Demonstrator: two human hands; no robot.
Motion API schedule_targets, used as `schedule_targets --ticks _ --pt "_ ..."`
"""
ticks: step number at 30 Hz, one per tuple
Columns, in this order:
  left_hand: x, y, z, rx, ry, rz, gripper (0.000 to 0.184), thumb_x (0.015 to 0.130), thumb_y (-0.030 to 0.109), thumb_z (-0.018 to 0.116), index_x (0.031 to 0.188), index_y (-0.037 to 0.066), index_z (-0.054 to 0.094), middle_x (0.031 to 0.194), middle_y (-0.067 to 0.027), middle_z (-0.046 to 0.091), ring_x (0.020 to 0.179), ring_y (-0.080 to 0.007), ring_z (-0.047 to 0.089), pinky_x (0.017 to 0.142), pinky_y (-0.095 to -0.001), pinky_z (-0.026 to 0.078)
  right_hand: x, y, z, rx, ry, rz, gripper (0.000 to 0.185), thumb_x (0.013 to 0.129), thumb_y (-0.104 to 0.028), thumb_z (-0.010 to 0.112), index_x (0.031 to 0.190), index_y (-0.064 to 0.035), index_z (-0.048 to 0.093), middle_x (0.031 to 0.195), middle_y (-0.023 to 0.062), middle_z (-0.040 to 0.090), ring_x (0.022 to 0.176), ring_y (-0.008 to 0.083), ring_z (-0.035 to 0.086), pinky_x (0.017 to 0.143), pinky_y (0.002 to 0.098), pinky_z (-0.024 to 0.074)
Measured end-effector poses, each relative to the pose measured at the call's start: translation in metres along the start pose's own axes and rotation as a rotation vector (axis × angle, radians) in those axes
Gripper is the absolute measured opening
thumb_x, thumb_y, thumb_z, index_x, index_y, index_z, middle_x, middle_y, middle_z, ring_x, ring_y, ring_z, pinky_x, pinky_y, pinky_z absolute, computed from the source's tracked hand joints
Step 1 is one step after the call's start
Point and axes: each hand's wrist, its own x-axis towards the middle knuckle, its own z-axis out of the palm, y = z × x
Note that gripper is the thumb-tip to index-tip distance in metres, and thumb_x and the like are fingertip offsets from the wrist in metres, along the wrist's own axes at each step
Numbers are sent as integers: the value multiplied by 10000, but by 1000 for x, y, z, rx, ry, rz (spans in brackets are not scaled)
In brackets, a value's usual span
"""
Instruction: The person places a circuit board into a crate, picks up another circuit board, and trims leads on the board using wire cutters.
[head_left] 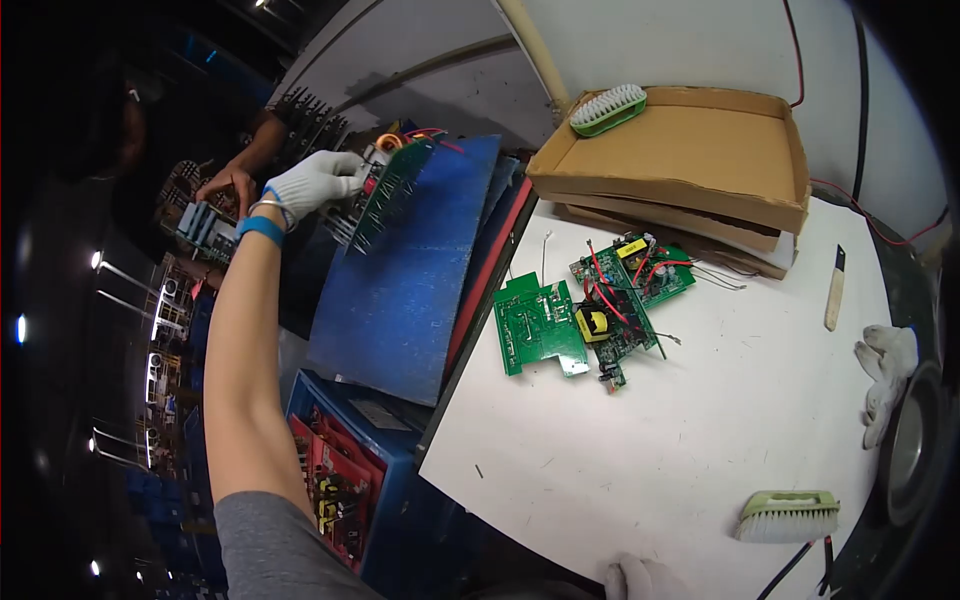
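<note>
My left hand [315, 187], in a white glove with a blue band at the wrist, reaches far out and grips a green circuit board [385, 190] by its component side. A copper coil, red wires and long pins show on this board, which is tilted above a blue sheet [400, 290]. At the bottom edge of the view, my right hand [640, 578] is only partly visible in a white glove; its fingers are too cut off to read. Several green circuit boards [540, 325] with yellow parts and red wires lie together on the white table [600, 470].
A co-worker's hand [235, 185] touches another board [205, 228] at the left. Cardboard trays [680, 150] hold a white-bristled brush [608, 108]. Another brush [788, 516], a knife-like tool [835, 290] and loose gloves [885, 385] lie rightward. A blue bin [400, 440] stands below the sheet.
</note>
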Motion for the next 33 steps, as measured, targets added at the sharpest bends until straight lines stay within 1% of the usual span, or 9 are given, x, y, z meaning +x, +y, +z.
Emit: schedule_targets --ticks 8,14,17,19,21,22,23,26,33 --pt "-112 48 29 -829 33 267 516 959 315 709 1317 -38 593 1130 -33 695 964 -98 646 865 -250 517 -1 -1 -5 85 88 -53 105 858 -153 751 949 -107 725 789 80 692 668 259 669 589 362 528" --pt "-221 110 86 -1018 163 247 391 1012 331 616 1212 -2 664 1009 -5 705 862 -67 650 768 -219 517 -5 -4 -9 126 139 -68 52 851 -127 731 877 -89 705 753 112 668 652 293 661 580 385 515" --pt "-281 154 138 -1565 30 241 282 1048 281 537 1122 53 685 965 -9 701 815 -74 658 718 -225 542 -12 -2 -4 185 251 -125 70 870 -151 720 904 -91 709 760 102 669 661 286 664 593 382 524" --pt "-315 187 172 -1312 304 390 311 1060 282 515 1193 46 666 1025 -18 701 893 -102 670 798 -243 547 -17 3 -2 282 355 -203 97 879 -107 704 958 -54 723 806 137 696 695 294 686 625 369 540" --pt "-327 191 209 -1680 99 285 377 1075 281 490 1313 17 615 1154 -53 675 997 -99 635 887 -252 519 -26 9 -1 451 434 -200 111 951 -82 654 999 -2 713 761 87 657 635 171 614 607 287 497" --pt "-351 223 204 -1894 148 47 357 1076 284 488 1282 31 632 1114 -48 690 969 -107 654 858 -261 530 -36 17 4 658 416 -44 143 980 -110 627 1026 0 706 758 55 635 623 127 574 582 254 469" --pt "-352 216 231 -1544 288 136 322 1066 308 513 1224 70 661 1041 -30 710 905 -109 677 796 -266 542 -44 22 5 854 390 126 177 1008 -138 601 1053 3 698 754 23 612 611 82 534 557 222 440" --pt "-356 233 275 -2203 -35 249 328 1079 322 473 1175 75 667 1005 -42 717 845 -112 681 728 -255 561 -56 3 -19 967 631 370 292 1054 -247 528 1078 0 682 723 -35 525 568 26 420 498 177 333" --pt "-373 262 301 -2209 96 285 300 1060 285 520 1138 33 663 962 -53 705 843 -147 693 715 -279 565 -115 -7 -31 1144 745 466 181 1060 -219 510 1009 -65 590 652 -50 469 490 9 351 425 169 254"
